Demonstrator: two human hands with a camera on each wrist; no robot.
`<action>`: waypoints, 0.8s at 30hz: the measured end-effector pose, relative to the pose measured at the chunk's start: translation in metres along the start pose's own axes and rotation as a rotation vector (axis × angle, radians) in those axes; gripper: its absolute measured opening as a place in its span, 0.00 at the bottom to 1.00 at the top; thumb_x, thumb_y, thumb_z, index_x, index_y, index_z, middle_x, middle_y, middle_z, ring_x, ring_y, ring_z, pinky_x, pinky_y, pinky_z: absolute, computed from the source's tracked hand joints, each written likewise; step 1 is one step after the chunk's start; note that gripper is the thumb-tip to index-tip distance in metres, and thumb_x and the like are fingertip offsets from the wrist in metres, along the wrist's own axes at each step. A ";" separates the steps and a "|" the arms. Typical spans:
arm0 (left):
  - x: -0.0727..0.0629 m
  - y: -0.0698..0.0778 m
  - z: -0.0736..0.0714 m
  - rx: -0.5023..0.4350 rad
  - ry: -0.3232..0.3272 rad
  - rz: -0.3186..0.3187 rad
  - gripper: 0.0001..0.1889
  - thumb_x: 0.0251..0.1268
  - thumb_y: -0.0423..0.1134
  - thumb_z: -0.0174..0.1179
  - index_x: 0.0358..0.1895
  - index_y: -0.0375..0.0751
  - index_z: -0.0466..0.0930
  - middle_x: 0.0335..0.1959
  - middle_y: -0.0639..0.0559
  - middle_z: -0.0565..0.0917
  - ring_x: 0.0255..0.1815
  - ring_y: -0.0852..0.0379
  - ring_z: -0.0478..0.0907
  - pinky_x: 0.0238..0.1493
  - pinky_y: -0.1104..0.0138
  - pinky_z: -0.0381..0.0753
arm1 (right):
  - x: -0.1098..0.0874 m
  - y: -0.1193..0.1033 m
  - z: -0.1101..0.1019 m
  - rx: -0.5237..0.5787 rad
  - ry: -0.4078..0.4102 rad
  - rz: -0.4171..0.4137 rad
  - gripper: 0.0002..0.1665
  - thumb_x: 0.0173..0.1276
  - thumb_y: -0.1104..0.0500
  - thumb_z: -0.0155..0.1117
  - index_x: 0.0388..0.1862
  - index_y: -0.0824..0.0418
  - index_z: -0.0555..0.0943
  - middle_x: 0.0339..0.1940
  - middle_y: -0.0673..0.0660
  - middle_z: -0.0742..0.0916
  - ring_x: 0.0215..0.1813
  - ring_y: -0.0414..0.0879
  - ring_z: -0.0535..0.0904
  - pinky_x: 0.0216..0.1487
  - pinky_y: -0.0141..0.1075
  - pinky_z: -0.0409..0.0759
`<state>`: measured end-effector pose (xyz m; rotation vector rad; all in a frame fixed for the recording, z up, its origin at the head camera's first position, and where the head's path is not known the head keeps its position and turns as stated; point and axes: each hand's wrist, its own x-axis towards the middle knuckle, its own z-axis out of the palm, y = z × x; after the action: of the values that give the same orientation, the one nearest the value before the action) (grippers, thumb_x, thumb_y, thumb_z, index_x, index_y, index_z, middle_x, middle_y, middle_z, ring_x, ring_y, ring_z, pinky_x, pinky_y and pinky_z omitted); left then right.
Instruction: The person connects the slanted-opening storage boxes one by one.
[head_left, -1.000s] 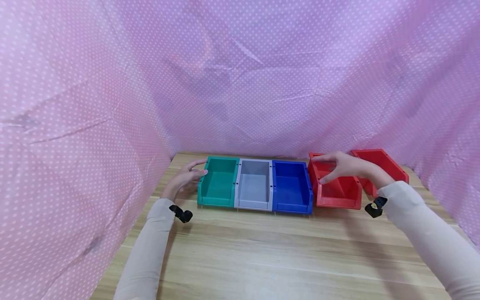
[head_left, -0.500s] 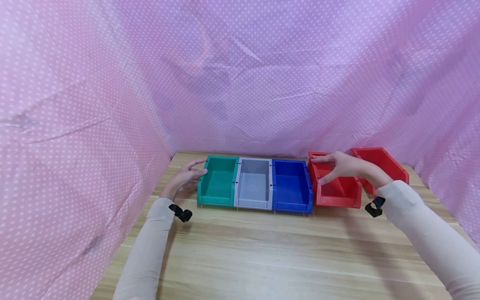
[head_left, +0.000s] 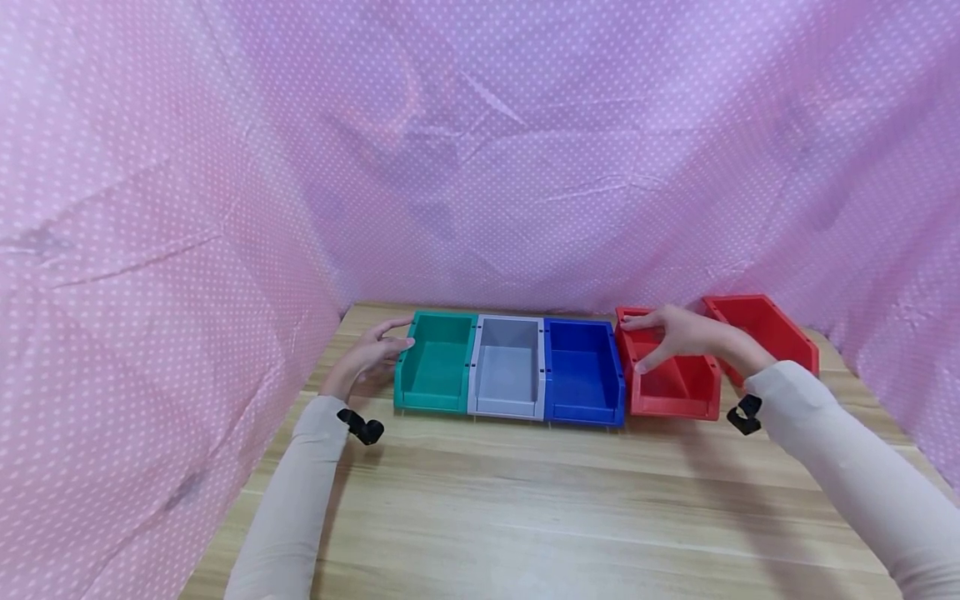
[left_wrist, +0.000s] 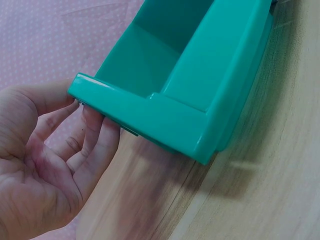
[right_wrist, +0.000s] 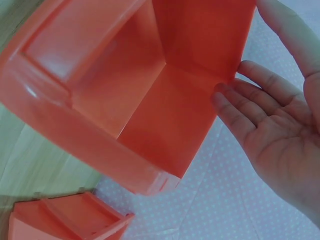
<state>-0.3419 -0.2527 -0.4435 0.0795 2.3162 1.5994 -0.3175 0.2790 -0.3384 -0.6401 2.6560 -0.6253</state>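
My left hand (head_left: 371,357) is at the left side of a green storage bin (head_left: 435,403); its thumb is on the rim and the other fingers reach to the outer wall. In the left wrist view the left hand (left_wrist: 55,155) pinches the edge of that green bin (left_wrist: 145,120). My right hand (head_left: 686,332) reaches over a red storage bin (head_left: 675,408) from the right and grips its left wall. Thumb and fingertips of the right hand (right_wrist: 280,125) meet the edge of the red bin (right_wrist: 95,145) in the right wrist view. This red bin stands right beside the blue bin (head_left: 583,414).
Between green and blue sits a grey bin (head_left: 506,409); those three are lined up side by side. Behind my right wrist, a second red bin (head_left: 772,333) stands at an angle. Pink dotted curtain (head_left: 480,167) walls in the wooden table (head_left: 525,500) at the back and sides.
My right hand and the red bin under it have shifted slightly to the left, and the bin's front edge sits a little lower. The left hand and the green bin stay put.
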 end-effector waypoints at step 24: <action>-0.001 -0.001 0.001 -0.029 0.001 -0.017 0.35 0.77 0.47 0.59 0.81 0.58 0.56 0.75 0.35 0.70 0.73 0.35 0.70 0.73 0.42 0.69 | 0.006 0.006 0.022 0.008 0.016 0.009 0.51 0.53 0.47 0.83 0.72 0.64 0.73 0.72 0.72 0.75 0.71 0.72 0.69 0.63 0.61 0.78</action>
<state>-0.3403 -0.2520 -0.4447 0.0518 2.2882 1.6245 -0.3153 0.2732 -0.3611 -0.6227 2.6677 -0.6409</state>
